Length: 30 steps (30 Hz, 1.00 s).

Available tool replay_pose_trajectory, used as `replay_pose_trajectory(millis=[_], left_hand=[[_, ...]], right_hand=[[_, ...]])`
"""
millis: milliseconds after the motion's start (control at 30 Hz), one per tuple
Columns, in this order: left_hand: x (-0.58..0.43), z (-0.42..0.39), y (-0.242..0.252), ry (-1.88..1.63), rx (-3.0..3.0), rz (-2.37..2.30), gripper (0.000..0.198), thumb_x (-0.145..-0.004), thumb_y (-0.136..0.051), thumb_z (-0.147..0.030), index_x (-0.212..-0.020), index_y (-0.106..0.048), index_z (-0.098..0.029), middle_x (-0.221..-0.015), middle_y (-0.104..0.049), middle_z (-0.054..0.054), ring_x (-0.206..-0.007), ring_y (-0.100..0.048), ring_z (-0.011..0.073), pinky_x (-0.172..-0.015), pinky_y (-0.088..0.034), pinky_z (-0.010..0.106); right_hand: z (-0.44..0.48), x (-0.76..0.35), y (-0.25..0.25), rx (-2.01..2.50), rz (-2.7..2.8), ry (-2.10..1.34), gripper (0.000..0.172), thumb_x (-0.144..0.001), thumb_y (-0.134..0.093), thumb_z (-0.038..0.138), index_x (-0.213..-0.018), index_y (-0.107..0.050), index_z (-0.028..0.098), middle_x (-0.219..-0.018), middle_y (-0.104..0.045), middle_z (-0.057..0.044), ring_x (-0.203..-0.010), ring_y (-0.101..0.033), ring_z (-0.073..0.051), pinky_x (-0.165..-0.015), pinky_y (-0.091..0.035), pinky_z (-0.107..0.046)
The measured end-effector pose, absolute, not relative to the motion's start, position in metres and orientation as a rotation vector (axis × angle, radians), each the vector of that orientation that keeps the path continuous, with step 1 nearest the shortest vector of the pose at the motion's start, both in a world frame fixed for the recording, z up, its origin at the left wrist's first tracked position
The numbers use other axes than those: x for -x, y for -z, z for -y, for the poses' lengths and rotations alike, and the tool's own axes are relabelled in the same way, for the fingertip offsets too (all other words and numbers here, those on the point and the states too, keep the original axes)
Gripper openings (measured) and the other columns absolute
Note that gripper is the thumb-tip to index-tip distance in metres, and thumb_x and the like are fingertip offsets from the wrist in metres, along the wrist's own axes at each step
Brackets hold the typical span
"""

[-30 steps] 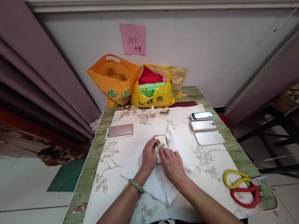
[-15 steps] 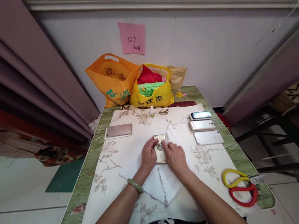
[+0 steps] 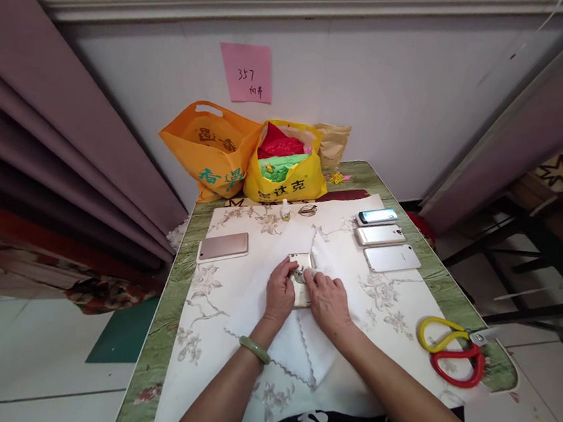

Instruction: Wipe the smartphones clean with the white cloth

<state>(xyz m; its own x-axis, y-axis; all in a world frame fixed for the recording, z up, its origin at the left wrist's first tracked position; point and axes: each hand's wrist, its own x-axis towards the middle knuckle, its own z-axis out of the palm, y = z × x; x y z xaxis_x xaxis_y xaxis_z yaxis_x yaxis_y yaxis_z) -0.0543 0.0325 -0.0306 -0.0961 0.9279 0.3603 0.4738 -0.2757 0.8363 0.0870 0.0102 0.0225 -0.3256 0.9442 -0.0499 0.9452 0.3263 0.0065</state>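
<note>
A pale gold phone (image 3: 303, 296) lies back up on a white cloth (image 3: 292, 346) with zigzag edges. My left hand (image 3: 280, 290) is closed around the phone's left edge, its thumb over the back. A green bangle (image 3: 255, 350) circles that wrist. My right hand (image 3: 327, 300) presses a fold of the white cloth onto the phone's back, near a round dark ring mark or fitting whose details are partly covered by the fingers. Cloth also spreads out behind and beneath both hands.
Several phones (image 3: 392, 258) lie at the right, and a rose-gold phone (image 3: 224, 246) at the left. Scissors (image 3: 452, 353) rest near the right edge. A small bottle (image 3: 285, 210), glasses (image 3: 308, 210), an orange bag (image 3: 217, 157) and a yellow bag (image 3: 288, 188) stand at the back.
My right hand's fingertips have slid slightly down along the phone's back with the cloth. My left hand keeps its hold, and the phone stays in place.
</note>
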Motion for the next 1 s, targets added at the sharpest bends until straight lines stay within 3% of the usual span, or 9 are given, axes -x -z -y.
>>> replay_pose_trajectory(millis=[367,567,733,1000], left_hand=[[0.054,-0.032,0.030,-1.352,-1.738,-1.530,0.044,-0.075,-0.039,0.001,-0.103,-0.065,-0.020,-0.114,-0.068,0.006,-0.123,-0.056,0.0203,-0.105,-0.045,0.043],[0.054,-0.032,0.029,-1.315,-1.692,-1.556,0.046,-0.073,-0.040,0.002,-0.105,-0.065,-0.020,-0.121,-0.065,0.008,-0.121,-0.057,0.0203,-0.105,-0.046,0.042],[0.054,-0.031,0.027,-1.303,-1.694,-1.562,0.039,-0.078,-0.042,-0.003,-0.105,-0.065,-0.019,-0.118,-0.067,0.008,-0.121,-0.057,0.0207,-0.106,-0.044,0.043],[0.055,-0.030,0.024,-1.275,-1.707,-1.561,0.040,-0.078,-0.042,-0.004,-0.107,-0.065,-0.019,-0.119,-0.067,0.008,-0.122,-0.056,0.0212,-0.106,-0.044,0.044]], right_hand=[[0.004,-0.088,-0.023,-1.746,-2.619,0.000,0.050,-0.089,-0.044,0.009,-0.138,-0.041,0.017,-0.102,-0.058,-0.010,-0.087,-0.052,-0.022,-0.074,-0.030,-0.036],[0.011,-0.079,-0.022,-1.714,-2.693,0.021,0.043,-0.093,-0.043,0.014,-0.136,-0.045,0.022,-0.102,-0.058,-0.008,-0.087,-0.050,-0.021,-0.075,-0.029,-0.037],[-0.001,-0.068,-0.024,-1.778,-2.634,0.047,0.047,-0.093,-0.039,0.011,-0.140,-0.039,0.015,-0.104,-0.059,-0.010,-0.088,-0.052,-0.021,-0.076,-0.032,-0.037],[-0.010,-0.057,-0.034,-1.781,-2.634,0.070,0.036,-0.094,-0.040,0.013,-0.129,-0.049,0.014,-0.110,-0.059,-0.013,-0.095,-0.054,-0.023,-0.080,-0.035,-0.037]])
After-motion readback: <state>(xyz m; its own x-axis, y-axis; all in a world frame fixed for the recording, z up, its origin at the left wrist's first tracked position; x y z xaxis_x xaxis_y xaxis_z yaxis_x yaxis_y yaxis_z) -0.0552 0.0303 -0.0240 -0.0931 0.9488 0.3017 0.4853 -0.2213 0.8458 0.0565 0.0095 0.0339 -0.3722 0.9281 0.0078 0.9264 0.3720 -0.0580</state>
